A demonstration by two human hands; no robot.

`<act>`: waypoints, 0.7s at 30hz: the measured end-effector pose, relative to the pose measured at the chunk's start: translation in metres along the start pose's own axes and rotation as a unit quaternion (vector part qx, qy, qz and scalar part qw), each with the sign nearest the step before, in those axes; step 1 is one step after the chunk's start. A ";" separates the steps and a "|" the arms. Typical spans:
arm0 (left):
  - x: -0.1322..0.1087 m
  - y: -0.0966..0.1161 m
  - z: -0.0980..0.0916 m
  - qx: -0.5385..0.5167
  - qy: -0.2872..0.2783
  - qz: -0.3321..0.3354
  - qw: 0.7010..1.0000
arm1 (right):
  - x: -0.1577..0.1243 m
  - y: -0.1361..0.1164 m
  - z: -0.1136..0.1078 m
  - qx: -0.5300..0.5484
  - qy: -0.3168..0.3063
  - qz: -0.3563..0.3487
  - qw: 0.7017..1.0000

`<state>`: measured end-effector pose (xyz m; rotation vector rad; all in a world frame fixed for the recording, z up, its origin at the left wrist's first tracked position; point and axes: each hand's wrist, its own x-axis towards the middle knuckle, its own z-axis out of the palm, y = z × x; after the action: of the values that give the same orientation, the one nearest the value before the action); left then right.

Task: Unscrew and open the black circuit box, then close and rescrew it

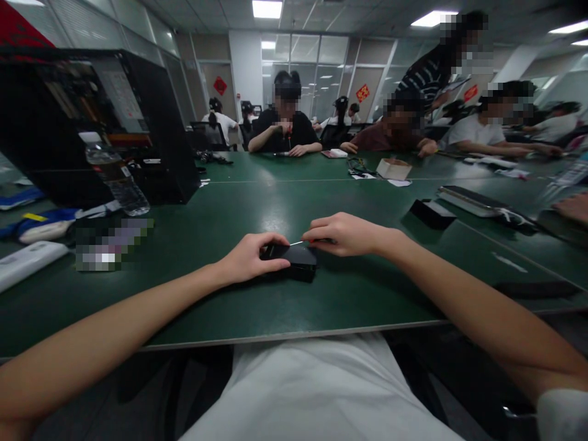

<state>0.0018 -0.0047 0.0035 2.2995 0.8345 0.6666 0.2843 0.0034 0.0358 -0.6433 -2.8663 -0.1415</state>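
Observation:
On the green table (220,306), near its front edge, rests a small black box (301,264). My left hand (248,258) grips the box's left end, thumb along the near side and fingers over the far side. A thin screwdriver (297,243) with a bit of red at its handle is pinched in my right hand (342,236). Its metal shaft points left across the top of the box, and the tip ends close to my left fingers. Whether the tip touches the box I cannot tell. Most of the handle is hidden by my right fingers.
At left stand a black open-fronted cabinet (160,122) and a water bottle (114,174); a blurred-out phone-like item (114,245) lies nearer. To the right are a small black box (432,213) and a dark flat case (473,201). Across the table sit several people, with a white carton (394,169) before them.

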 end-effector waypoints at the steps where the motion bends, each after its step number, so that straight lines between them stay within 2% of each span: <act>1: 0.000 0.000 0.000 -0.003 0.001 0.001 1.000 | -0.001 0.000 0.000 -0.003 0.005 -0.003 1.000; 6: 0.001 -0.002 0.002 -0.010 0.009 0.000 1.000 | 0.000 0.001 0.004 0.023 0.008 -0.002 1.000; 11: 0.002 -0.001 0.002 0.016 0.012 -0.008 1.000 | 0.004 0.004 0.013 0.111 0.018 0.006 0.994; 17: 0.000 0.002 0.002 0.022 0.019 -0.007 1.000 | 0.007 0.011 0.027 0.299 -0.045 0.088 0.949; 19: 0.000 0.002 0.002 0.025 0.023 -0.007 0.999 | 0.007 0.012 0.028 0.301 -0.061 0.099 0.946; 21: 0.000 0.003 0.002 0.028 0.024 -0.008 0.999 | 0.006 0.014 0.024 0.267 -0.063 0.091 0.957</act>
<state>0.0042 -0.0071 0.0040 2.3324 0.9033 0.7035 0.2810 0.0217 0.0144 -0.8062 -2.7458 0.6988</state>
